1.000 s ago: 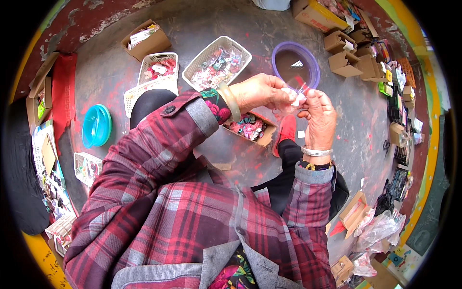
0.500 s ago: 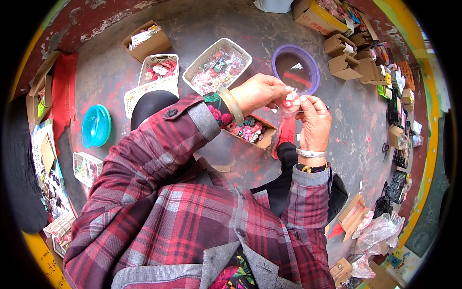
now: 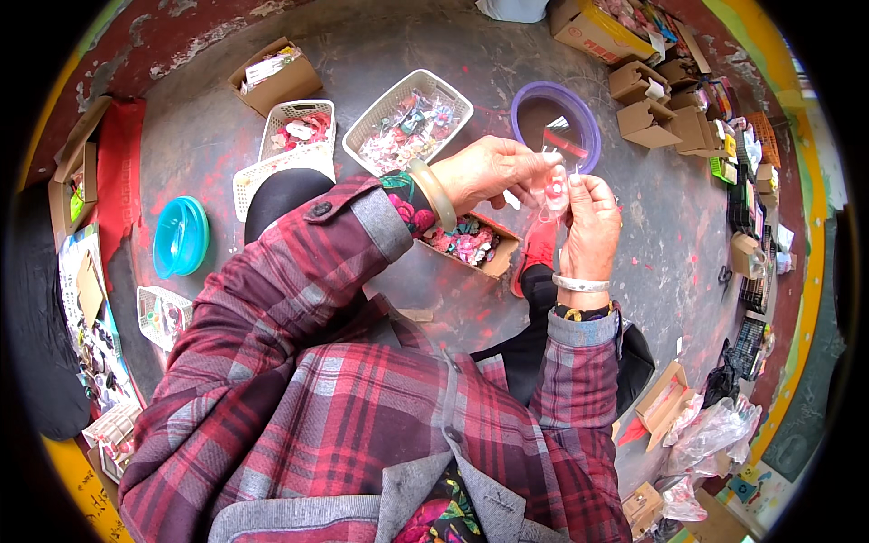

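Small pink piece in a clear packet [image 3: 554, 192], pinched between both hands above the lap.

Left hand [image 3: 489, 172] closed on the packet's upper edge, right hand [image 3: 590, 217] closed on its lower part, fingertips nearly touching. Held over the open cardboard box [image 3: 493, 258] of coloured pieces, near the purple-rimmed bowl [image 3: 554, 122]. Thin, slippery film: likely to slide from a loose pinch and drop among the look-alike pieces, hard to pick out again. Too hard a tug, probably a torn packet.
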Tool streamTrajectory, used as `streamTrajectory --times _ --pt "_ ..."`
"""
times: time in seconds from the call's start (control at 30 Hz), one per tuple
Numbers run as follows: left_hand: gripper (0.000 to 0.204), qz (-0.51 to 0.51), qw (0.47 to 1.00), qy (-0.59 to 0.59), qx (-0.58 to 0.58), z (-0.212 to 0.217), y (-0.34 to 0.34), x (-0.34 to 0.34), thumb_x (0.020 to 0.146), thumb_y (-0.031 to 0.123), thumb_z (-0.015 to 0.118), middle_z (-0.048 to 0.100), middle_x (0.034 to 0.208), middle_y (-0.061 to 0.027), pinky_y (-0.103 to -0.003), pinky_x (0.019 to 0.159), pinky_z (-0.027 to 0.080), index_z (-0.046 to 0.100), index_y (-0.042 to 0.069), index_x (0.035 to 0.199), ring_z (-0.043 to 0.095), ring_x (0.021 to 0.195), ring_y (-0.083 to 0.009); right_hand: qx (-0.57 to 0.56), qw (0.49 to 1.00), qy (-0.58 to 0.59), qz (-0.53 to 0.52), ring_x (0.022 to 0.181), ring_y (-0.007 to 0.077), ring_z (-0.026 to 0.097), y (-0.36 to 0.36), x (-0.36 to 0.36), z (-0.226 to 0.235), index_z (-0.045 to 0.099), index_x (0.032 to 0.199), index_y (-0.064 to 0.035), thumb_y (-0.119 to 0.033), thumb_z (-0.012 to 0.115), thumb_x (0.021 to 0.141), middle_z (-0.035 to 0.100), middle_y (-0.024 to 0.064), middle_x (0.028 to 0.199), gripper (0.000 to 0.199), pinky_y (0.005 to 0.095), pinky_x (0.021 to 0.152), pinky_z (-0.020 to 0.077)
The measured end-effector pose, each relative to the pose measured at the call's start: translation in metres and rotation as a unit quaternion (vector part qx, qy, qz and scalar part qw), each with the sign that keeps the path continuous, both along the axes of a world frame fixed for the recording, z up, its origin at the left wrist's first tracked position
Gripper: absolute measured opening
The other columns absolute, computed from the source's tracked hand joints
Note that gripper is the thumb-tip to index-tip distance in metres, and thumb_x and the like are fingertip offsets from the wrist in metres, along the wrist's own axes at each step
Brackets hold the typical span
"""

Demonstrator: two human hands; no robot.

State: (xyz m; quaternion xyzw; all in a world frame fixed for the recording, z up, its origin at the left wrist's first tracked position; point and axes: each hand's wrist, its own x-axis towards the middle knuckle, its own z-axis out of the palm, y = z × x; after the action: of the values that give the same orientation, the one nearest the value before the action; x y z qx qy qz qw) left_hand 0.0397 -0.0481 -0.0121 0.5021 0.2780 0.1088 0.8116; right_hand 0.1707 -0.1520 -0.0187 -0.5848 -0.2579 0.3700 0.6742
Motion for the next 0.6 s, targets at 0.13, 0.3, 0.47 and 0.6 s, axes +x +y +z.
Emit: streamTrajectory --times 0.13,0.3,0.47,0.6 --pt "0.034 -0.029 0.999 -0.043 -0.014 -0.011 0.000 0.002 0.084 0.039 0.060 0.059 0.076 0.0005 -0.020 0.050 0.036 0.062 0.005 0.088 0.050 0.065 -0.0044 -0.033 0.999 -0.022 0.000 0.053 0.0029 0.046 -0.001 -0.001 0.004 0.057 0.086 -0.0039 -0.014 0.058 0.087 0.055 -0.0027 0.066 0.010 0.0164 0.048 0.0356" --pt "0.033 -0.020 1.000 -0.002 -0.002 -0.011 0.001 0.004 0.086 0.037 0.057 0.059 0.075 0.0018 -0.019 0.050 0.035 0.062 0.005 0.089 0.050 0.065 -0.0039 -0.036 0.999 -0.031 0.017 0.050 0.0032 0.043 -0.002 0.005 -0.004 0.057 0.086 -0.0042 -0.017 0.059 0.087 0.053 -0.0034 0.062 0.013 0.0166 0.045 0.0338" --pt "0.033 0.024 0.999 -0.017 0.033 -0.011 0.003 0.002 0.089 0.036 0.053 0.058 0.073 0.0022 -0.020 0.050 0.038 0.062 0.005 0.090 0.051 0.066 -0.0040 -0.017 0.999 -0.043 0.001 0.056 0.0039 0.049 0.002 0.001 0.002 0.058 0.092 -0.0018 -0.017 0.061 0.086 0.057 -0.0014 0.068 0.016 0.0169 0.050 0.0364" --pt "0.033 0.001 0.997 -0.012 0.081 -0.012 0.001 0.002 0.090 0.034 0.053 0.058 0.073 0.0006 -0.020 0.048 0.040 0.062 0.002 0.093 0.051 0.061 -0.0048 -0.022 1.000 -0.014 0.015 0.064 0.0060 0.053 0.002 -0.001 0.008 0.060 0.093 -0.0003 -0.016 0.061 0.085 0.061 0.0013 0.073 0.018 0.0176 0.056 0.0388"
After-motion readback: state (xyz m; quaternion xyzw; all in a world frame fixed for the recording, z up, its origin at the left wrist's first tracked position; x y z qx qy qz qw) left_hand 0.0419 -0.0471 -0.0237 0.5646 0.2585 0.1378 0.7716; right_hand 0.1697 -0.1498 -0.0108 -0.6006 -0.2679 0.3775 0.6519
